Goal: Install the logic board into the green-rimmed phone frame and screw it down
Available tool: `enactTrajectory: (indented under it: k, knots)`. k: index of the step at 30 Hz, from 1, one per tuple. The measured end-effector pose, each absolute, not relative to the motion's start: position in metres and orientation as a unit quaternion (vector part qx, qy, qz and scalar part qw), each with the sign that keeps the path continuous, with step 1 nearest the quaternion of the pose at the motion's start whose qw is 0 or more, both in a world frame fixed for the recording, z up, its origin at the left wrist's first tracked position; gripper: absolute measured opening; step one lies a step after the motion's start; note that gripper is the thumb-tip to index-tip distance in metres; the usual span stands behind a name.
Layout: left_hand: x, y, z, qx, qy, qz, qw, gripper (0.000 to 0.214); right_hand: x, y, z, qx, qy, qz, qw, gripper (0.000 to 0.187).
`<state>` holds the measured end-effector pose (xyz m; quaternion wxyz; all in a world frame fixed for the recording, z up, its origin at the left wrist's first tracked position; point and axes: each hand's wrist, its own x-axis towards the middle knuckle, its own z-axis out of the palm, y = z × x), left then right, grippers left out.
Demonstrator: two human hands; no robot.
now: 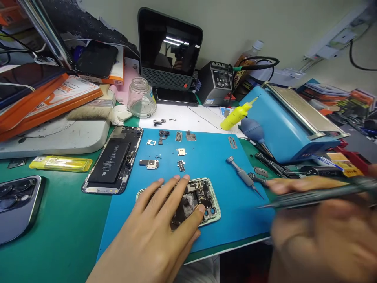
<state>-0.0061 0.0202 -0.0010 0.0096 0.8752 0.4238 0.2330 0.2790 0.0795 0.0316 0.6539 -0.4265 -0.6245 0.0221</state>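
My left hand [156, 224] lies across an opened phone [212, 188] with a pale green frame. Its fingertips reach the far edge and inner parts, while the thumb is at the near edge. Inside the phone, a dark circuit board and two camera rings show; the hand covers the rest. At the right, my blurred right hand [321, 228] is closed around a slim, dark screwdriver [312, 197]. Its thin tip points left, above the blue mat [235, 220] and apart from the phone. A grey screwdriver [244, 175] lies on the mat between phone and right hand.
Small metal plates [181, 151], a camera module [163, 134] and screws lie behind the phone. Leftward are another opened phone [110, 161], a yellow lighter [61, 164] and a dark phone [19, 204]. A glass jar [141, 98], yellow bottle [235, 118] and blue machine [282, 129] stand farther back.
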Motion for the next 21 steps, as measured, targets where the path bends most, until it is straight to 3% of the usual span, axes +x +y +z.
enactTrajectory:
  k: [2,5,6,9,11,21]
  knots:
    - [-0.006,0.019,-0.003,0.875,0.421,0.238,0.008,0.047,0.313,0.091,0.040,-0.476,-0.616,-0.011,0.628,0.051]
    - [-0.003,0.018,-0.005,0.855,0.438,0.276,0.018,0.036,0.363,0.112,0.050,-0.524,-0.686,-0.062,0.500,0.079]
    - [-0.002,0.018,-0.005,0.849,0.444,0.284,0.020,0.034,0.374,0.118,0.051,-0.532,-0.715,-0.069,0.448,0.074]
    - [0.001,0.016,-0.007,0.844,0.448,0.295,0.015,0.033,0.388,0.126,0.049,-0.547,-0.774,-0.088,0.307,0.037]
    - [0.002,0.016,-0.008,0.838,0.456,0.298,0.016,0.033,0.383,0.122,0.046,-0.562,-0.782,-0.110,0.247,0.030]
    - [-0.004,0.013,-0.009,0.853,0.433,0.289,0.027,0.036,0.373,0.092,0.047,-0.526,-0.827,-0.079,0.181,0.043]
